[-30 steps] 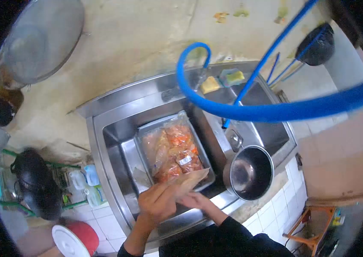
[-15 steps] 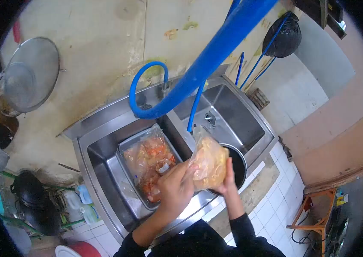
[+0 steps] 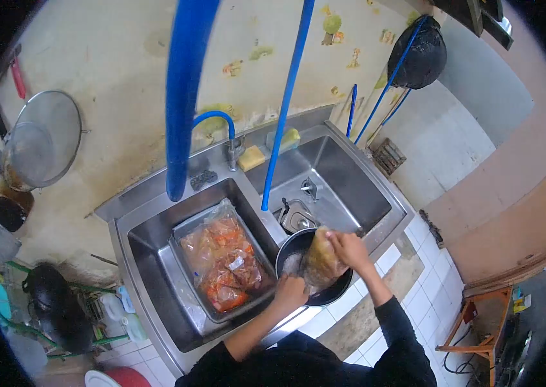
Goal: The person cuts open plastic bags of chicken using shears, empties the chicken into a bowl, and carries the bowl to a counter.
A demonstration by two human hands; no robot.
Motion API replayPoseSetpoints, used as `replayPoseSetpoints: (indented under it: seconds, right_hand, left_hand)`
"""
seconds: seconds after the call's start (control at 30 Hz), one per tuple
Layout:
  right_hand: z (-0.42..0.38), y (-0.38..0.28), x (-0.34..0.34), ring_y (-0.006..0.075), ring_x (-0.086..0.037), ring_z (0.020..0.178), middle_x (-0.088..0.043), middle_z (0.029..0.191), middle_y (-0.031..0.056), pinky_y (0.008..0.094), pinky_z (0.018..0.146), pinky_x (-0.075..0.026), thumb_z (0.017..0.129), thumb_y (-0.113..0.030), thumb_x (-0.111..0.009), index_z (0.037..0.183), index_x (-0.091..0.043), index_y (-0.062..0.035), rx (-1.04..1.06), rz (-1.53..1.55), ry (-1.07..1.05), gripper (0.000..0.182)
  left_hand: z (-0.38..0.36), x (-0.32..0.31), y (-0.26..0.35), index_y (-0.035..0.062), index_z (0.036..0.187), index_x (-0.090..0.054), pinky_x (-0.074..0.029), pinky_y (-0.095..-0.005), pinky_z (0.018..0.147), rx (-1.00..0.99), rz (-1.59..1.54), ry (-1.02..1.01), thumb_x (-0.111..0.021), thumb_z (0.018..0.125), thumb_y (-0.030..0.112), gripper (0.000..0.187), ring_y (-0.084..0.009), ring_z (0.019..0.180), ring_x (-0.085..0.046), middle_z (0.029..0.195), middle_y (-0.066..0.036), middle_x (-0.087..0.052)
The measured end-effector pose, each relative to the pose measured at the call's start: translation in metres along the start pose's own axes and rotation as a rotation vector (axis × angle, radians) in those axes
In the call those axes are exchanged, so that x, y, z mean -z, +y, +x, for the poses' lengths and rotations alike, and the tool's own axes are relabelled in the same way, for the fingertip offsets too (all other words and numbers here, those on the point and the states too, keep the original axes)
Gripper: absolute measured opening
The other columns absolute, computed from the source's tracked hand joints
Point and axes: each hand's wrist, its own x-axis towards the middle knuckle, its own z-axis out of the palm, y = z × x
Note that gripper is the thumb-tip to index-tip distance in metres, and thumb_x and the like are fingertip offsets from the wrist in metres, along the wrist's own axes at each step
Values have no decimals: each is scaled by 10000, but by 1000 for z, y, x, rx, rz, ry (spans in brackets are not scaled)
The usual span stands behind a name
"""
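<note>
A clear plastic bag of pale yellowish food (image 3: 322,259) is tilted over a dark pot (image 3: 290,249) at the sink's front edge. My right hand (image 3: 350,251) is closed on the bag's upper end. Closed near the pot's left rim, my left hand (image 3: 292,291) holds the bag's lower, open-looking edge. Something pale lies in the pot below the bag, too small to make out. To the left, a metal tray (image 3: 261,298) in the left basin bears plastic bags of orange-red food (image 3: 224,274).
A blue hose (image 3: 189,97) hangs close to the camera, and a thinner blue hose (image 3: 287,106) drops to the divider of the steel sink (image 3: 386,222). Sponges (image 3: 252,158) sit behind the faucet (image 3: 233,155). A lidded metal container (image 3: 299,217) stands in the right basin.
The bag has moved down and right, from upright above the sink to tilted over the pot. My right hand has shifted to its top. The view has moved, with the hose now further left.
</note>
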Motion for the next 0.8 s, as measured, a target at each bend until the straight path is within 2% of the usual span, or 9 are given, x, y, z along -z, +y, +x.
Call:
replayPoseSetpoints:
  seconds: [0.03, 0.07, 0.13, 0.17, 0.23, 0.33, 0.37, 0.5, 0.8]
  right_hand:
    - [1, -3, -5, 356, -625, 673, -620, 756, 202, 422, 602, -497, 903, -417, -439, 970, -634, -137, 48, -175, 2, 348]
    - [2, -5, -6, 356, -625, 673, -620, 756, 202, 422, 602, -497, 903, -417, -439, 970, -634, -137, 54, -167, -2, 348]
    - [-1, -12, 0, 353, -605, 600, -618, 693, 152, 435, 507, -471, 893, -384, -460, 854, -598, -114, 200, -271, 190, 306]
    - [0, -13, 9, 330, -589, 554, -585, 618, 129, 421, 453, -440, 880, -336, -497, 785, -543, -95, 284, -206, 318, 262]
    - [-2, -29, 39, 329, -599, 561, -600, 634, 131, 422, 464, -455, 872, -289, -509, 828, -570, -108, 310, -199, 314, 195]
    - [-6, -55, 80, 321, -599, 547, -602, 626, 127, 412, 456, -455, 857, -246, -546, 821, -575, -103, 374, -187, 324, 151]
    - [-4, -60, 88, 322, -592, 538, -590, 610, 129, 412, 454, -449, 861, -262, -545, 811, -571, -98, 393, -162, 314, 174]
    - [-2, -80, 109, 338, -552, 519, -532, 559, 156, 409, 455, -418, 872, -280, -543, 773, -564, -66, 411, -63, 321, 237]
    - [9, -66, 70, 368, -538, 519, -501, 534, 185, 419, 456, -405, 882, -309, -523, 766, -570, -65, 408, -117, 311, 275]
  left_hand:
    - [-4, 18, 10, -34, 800, -635, -378, -464, 910, 86, -19, 29, -592, 745, 163, 209, -384, 959, -547, 932, -282, -582]
    - [-3, 21, 7, -34, 800, -635, -378, -464, 910, 95, -15, 29, -592, 745, 163, 209, -384, 959, -547, 932, -282, -582]
    - [-8, 27, -4, -30, 941, -586, -327, -472, 955, 37, -214, 398, -616, 733, 170, 290, -372, 1074, -466, 1110, -296, -486]
    - [-10, 30, -8, -30, 941, -586, -327, -472, 955, 48, -213, 397, -616, 733, 170, 290, -372, 1074, -466, 1110, -296, -486]
    - [-16, 35, -12, -4, 1136, -462, -327, -470, 944, 266, -53, 579, -640, 725, 179, 484, -359, 1131, -397, 1189, -258, -395]
    - [-11, -10, -57, 18, 1255, -333, -344, -458, 921, 105, -211, 581, -665, 712, 180, 657, -375, 1087, -418, 1120, -233, -415]
    - [-5, -31, -80, 32, 1289, -327, -361, -442, 910, 7, -741, 372, -668, 722, 191, 680, -376, 1047, -449, 1099, -214, -413]
    - [-17, -20, -70, 58, 1308, -329, -396, -405, 884, 59, -488, 386, -664, 733, 186, 678, -334, 1013, -492, 1116, -206, -428]
    - [-33, -5, -87, 79, 1332, -326, -458, -307, 815, 26, -913, 173, -664, 787, 153, 646, -195, 973, -540, 1159, -126, -434]
